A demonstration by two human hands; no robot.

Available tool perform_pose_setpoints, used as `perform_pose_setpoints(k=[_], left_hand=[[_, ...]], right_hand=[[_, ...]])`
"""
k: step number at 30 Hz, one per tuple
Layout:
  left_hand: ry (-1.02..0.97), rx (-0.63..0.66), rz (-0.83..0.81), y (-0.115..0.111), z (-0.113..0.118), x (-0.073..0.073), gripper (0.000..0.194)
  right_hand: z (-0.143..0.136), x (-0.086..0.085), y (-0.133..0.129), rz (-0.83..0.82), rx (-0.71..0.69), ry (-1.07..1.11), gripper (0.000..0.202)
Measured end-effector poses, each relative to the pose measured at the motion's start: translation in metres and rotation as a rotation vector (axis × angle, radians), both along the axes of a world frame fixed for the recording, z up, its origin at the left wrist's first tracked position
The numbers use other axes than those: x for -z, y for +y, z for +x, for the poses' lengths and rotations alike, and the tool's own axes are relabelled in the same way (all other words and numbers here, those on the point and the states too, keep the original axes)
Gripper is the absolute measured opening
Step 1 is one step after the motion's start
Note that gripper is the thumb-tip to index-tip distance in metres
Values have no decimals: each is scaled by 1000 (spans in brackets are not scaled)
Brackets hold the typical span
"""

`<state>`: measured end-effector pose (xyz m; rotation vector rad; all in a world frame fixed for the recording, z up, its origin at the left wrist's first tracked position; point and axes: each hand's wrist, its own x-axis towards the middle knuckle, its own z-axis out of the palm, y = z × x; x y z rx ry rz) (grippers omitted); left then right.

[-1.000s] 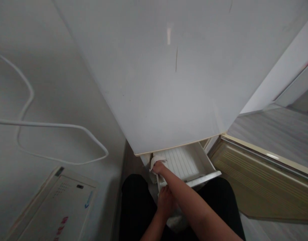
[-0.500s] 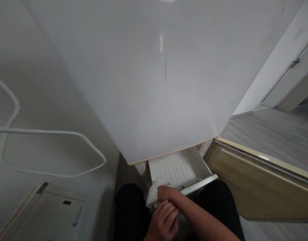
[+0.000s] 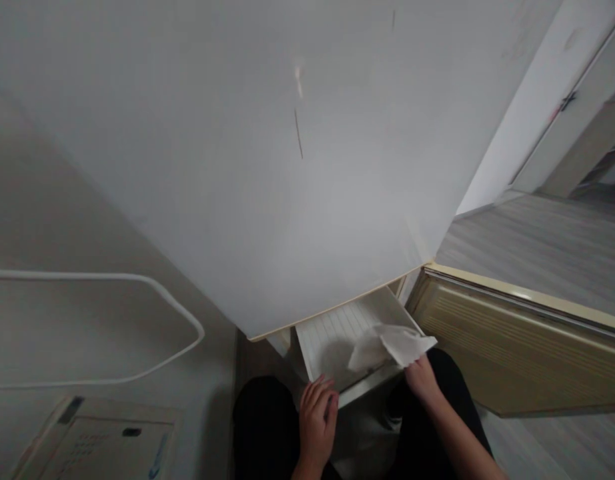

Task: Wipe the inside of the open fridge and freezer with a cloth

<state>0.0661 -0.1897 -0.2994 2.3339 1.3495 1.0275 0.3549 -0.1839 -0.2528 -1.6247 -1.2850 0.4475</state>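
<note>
A pale drawer (image 3: 332, 331) with a ribbed bottom is pulled out below the large white surface in front of me. At its front left corner is my left hand (image 3: 317, 417), fingers apart and slightly bent, holding nothing. My right hand (image 3: 421, 375) grips a white cloth (image 3: 405, 345) near the drawer's front right corner. The cloth spreads over the front part of the drawer, and its left part is blurred.
An open door panel (image 3: 517, 353) with a ribbed yellowish inner side stands at the right. On the left are a white cable (image 3: 172, 303) and a box (image 3: 105, 443). My knees flank the drawer.
My right hand has moved right with the cloth, from the drawer's left front corner to its right. My left hand has moved up to the drawer's front edge and opened. The view has shifted slightly.
</note>
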Motion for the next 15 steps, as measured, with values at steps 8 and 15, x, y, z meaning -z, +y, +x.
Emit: perform_pose_setpoints(k=[8, 15], left_hand=[[-43, -19, 15, 5, 4, -2, 8], [-85, -48, 15, 6, 6, 5, 7]], right_hand=[[55, -47, 15, -104, 0, -636, 33], [57, -5, 123, -503, -353, -1032, 49]])
